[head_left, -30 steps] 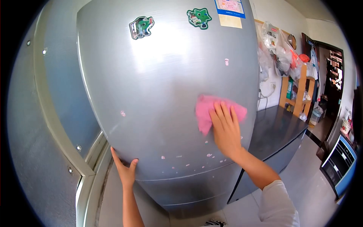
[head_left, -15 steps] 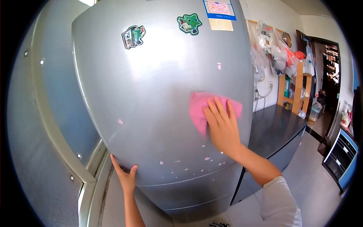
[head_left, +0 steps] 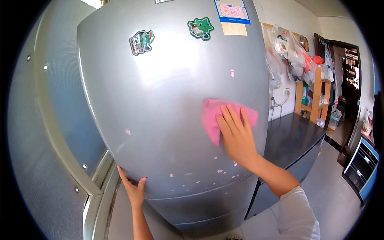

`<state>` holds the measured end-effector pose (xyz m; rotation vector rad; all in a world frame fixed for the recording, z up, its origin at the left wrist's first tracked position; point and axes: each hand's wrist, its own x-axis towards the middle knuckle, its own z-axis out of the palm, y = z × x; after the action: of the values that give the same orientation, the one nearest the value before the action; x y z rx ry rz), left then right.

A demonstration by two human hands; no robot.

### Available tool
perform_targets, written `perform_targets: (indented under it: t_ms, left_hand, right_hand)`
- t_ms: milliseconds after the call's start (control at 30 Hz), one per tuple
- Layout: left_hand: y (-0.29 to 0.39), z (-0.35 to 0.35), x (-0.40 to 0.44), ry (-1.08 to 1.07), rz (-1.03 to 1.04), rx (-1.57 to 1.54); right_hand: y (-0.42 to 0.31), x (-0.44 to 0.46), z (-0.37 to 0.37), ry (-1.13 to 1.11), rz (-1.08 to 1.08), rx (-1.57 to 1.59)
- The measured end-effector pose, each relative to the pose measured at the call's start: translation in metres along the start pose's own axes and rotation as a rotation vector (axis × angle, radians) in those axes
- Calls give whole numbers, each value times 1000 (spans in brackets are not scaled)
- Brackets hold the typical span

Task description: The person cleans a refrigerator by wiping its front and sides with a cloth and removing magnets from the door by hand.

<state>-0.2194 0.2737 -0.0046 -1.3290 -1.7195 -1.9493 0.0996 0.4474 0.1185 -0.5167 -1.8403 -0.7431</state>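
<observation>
We face a silver refrigerator (head_left: pixel 168 104), a dark-topped cabinet (head_left: pixel 294 134) to its right. Our right hand (head_left: pixel 238 138), open with fingers slightly spread, lies over a pink cloth (head_left: pixel 211 114) against the refrigerator's front, right of its middle. Our left hand (head_left: pixel 135 193), thumb wide of the fingers, touches the refrigerator's left edge, low down. Two green decorations (head_left: pixel 201 29) sit near its top; small pink marks (head_left: pixel 220 171) dot its front.

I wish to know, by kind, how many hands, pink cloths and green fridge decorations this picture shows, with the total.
Hands, left hand and right hand: 2
Pink cloth: 1
Green decorations, left one and right one: 2
Total: 5
</observation>
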Motion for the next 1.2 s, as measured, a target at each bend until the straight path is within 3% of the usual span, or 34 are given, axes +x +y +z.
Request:
perform_targets:
  t_ms: [233,300,500,833,1000,1133,1200]
  left_hand:
    - [-7,-2,1,-10,-7,-61]
    - [-9,-2,2,-2,29,-55]
    - [7,1,-1,-18,-32,-53]
    - [1,1,-1,-14,-11,-59]
    - [7,2,-1,-15,9,-18]
    - [6,-2,-2,-29,-34,-41]
    - [1,-1,0,-5,-6,-39]
  right_hand:
    - [10,-27,10,11,-17,27]
    - [20,-46,7,-94,57,93]
    - [31,-5,0,81,114,65]
    - [32,-41,-1,-36,102,11]
    - [39,-9,-2,72,56,21]
    - [55,-25,1,19,75,131]
    - [75,-31,13,115,79,158]
